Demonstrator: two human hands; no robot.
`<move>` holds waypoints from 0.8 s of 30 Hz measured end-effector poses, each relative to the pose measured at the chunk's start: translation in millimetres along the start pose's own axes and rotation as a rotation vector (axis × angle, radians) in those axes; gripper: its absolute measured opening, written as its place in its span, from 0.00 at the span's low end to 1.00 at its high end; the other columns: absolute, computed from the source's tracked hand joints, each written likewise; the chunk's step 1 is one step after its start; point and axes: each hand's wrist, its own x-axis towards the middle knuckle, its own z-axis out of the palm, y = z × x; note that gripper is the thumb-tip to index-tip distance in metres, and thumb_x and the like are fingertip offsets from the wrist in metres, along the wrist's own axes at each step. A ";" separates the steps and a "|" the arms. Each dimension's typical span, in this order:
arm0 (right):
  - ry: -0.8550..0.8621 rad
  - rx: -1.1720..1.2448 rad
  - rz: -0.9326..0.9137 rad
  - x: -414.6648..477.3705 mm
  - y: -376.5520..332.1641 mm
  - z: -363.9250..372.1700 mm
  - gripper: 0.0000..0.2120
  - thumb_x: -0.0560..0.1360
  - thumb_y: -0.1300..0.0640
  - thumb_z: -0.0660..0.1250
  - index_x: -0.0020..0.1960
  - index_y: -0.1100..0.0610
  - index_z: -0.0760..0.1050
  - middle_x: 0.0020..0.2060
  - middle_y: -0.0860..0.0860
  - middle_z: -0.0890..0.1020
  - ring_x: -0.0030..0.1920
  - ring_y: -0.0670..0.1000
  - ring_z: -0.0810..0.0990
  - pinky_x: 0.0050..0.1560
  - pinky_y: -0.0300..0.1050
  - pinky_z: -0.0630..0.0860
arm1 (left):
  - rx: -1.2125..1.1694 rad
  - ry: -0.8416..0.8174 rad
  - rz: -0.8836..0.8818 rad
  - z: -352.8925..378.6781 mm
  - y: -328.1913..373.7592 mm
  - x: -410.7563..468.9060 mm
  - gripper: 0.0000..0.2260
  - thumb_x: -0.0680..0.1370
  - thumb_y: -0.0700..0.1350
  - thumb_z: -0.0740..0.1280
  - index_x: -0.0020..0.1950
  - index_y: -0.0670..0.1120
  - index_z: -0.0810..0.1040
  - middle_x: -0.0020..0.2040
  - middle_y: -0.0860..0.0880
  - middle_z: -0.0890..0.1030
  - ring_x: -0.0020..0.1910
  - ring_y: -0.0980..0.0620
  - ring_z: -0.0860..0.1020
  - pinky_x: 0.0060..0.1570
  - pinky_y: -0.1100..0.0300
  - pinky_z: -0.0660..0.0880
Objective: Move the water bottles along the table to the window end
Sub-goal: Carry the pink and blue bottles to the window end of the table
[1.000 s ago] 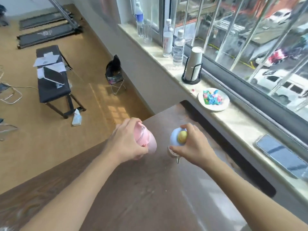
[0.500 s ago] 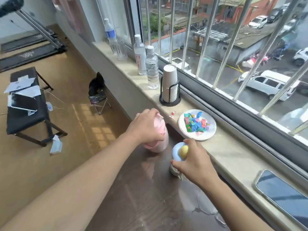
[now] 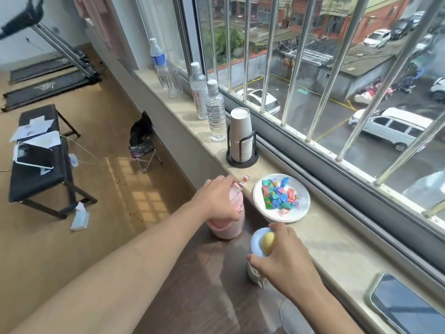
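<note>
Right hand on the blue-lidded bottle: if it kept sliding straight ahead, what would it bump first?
Probably the white plate of coloured sweets on the sill, just beyond the right hand; depth is uncertain.

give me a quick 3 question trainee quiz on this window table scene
1. True or false: the left hand grips the pink bottle.
2. What does the right hand hold? A) phone B) blue bottle with a yellow knob C) paper cup
3. What lies on the white plate on the sill?

Key: 1 true. 2 B, the blue bottle. 3 colourful wrapped sweets.
</note>
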 end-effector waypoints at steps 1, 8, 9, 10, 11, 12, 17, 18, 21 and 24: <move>0.003 0.001 -0.001 -0.5 0.6 -0.1 0.36 0.62 0.41 0.76 0.65 0.52 0.68 0.57 0.51 0.76 0.55 0.54 0.76 0.47 0.43 0.66 | -0.001 -0.009 -0.001 2.0 -0.7 -0.1 0.39 0.60 0.58 0.79 0.69 0.54 0.71 0.63 0.49 0.77 0.63 0.40 0.77 0.63 0.45 0.78; -0.001 -0.035 -0.012 -5.4 -5.8 1.2 0.36 0.63 0.38 0.77 0.62 0.53 0.67 0.56 0.52 0.76 0.56 0.56 0.77 0.50 0.46 0.70 | 0.021 -0.024 0.014 9.9 -4.4 -1.8 0.36 0.61 0.57 0.78 0.67 0.52 0.72 0.63 0.49 0.76 0.60 0.39 0.76 0.62 0.45 0.77; -0.006 -0.043 -0.017 -6.9 -7.0 1.7 0.34 0.63 0.38 0.77 0.60 0.52 0.67 0.55 0.52 0.75 0.56 0.56 0.77 0.49 0.46 0.70 | 0.022 -0.023 0.016 9.9 -5.2 -1.7 0.36 0.62 0.56 0.78 0.67 0.52 0.71 0.63 0.49 0.76 0.60 0.39 0.76 0.61 0.45 0.77; -0.009 -0.042 -0.022 -8.4 -7.9 2.1 0.33 0.62 0.38 0.77 0.57 0.51 0.66 0.55 0.51 0.75 0.56 0.56 0.77 0.50 0.46 0.70 | 0.022 -0.025 0.018 10.0 -5.9 -1.5 0.36 0.62 0.56 0.78 0.67 0.53 0.71 0.63 0.49 0.75 0.60 0.39 0.76 0.61 0.45 0.77; -0.013 -0.036 -0.024 -9.9 -8.5 2.3 0.32 0.62 0.38 0.78 0.55 0.50 0.64 0.54 0.50 0.75 0.56 0.56 0.76 0.51 0.47 0.71 | 0.014 -0.025 0.017 10.3 -6.8 -1.3 0.36 0.62 0.55 0.78 0.68 0.53 0.71 0.64 0.49 0.75 0.61 0.39 0.75 0.61 0.45 0.77; -0.019 -0.028 -0.021 -11.3 -9.0 2.4 0.32 0.62 0.38 0.78 0.54 0.49 0.63 0.54 0.50 0.74 0.56 0.56 0.76 0.52 0.48 0.72 | 0.004 -0.026 0.014 10.8 -8.1 -1.0 0.36 0.62 0.55 0.78 0.68 0.53 0.71 0.64 0.50 0.74 0.61 0.39 0.75 0.61 0.45 0.77; -0.036 -0.017 -0.004 -13.3 -9.8 1.1 0.35 0.62 0.38 0.79 0.57 0.50 0.64 0.57 0.49 0.73 0.58 0.56 0.74 0.54 0.49 0.73 | 0.001 -0.059 0.017 12.3 -11.3 1.5 0.40 0.66 0.55 0.79 0.76 0.54 0.66 0.69 0.48 0.71 0.65 0.37 0.73 0.65 0.45 0.74; -0.037 -0.022 0.002 -13.8 -10.1 0.8 0.36 0.62 0.37 0.79 0.58 0.50 0.64 0.58 0.49 0.73 0.58 0.55 0.74 0.53 0.50 0.73 | 0.010 -0.069 0.016 11.2 -11.0 1.0 0.43 0.67 0.55 0.79 0.78 0.55 0.64 0.71 0.48 0.70 0.67 0.37 0.72 0.66 0.44 0.74; -0.048 -0.080 0.014 -16.7 -12.4 -4.6 0.38 0.60 0.31 0.76 0.60 0.48 0.64 0.58 0.46 0.73 0.60 0.53 0.75 0.49 0.50 0.74 | 0.026 -0.065 0.012 5.8 -12.9 -8.6 0.50 0.65 0.57 0.81 0.82 0.55 0.59 0.76 0.48 0.67 0.72 0.39 0.70 0.69 0.42 0.73; -0.046 -0.165 -0.007 -21.5 -17.5 -15.5 0.45 0.61 0.27 0.73 0.68 0.49 0.64 0.62 0.46 0.74 0.64 0.52 0.72 0.49 0.48 0.73 | 0.005 0.010 0.014 -4.3 -22.1 -33.5 0.53 0.65 0.57 0.81 0.83 0.53 0.57 0.80 0.52 0.64 0.76 0.44 0.68 0.69 0.43 0.74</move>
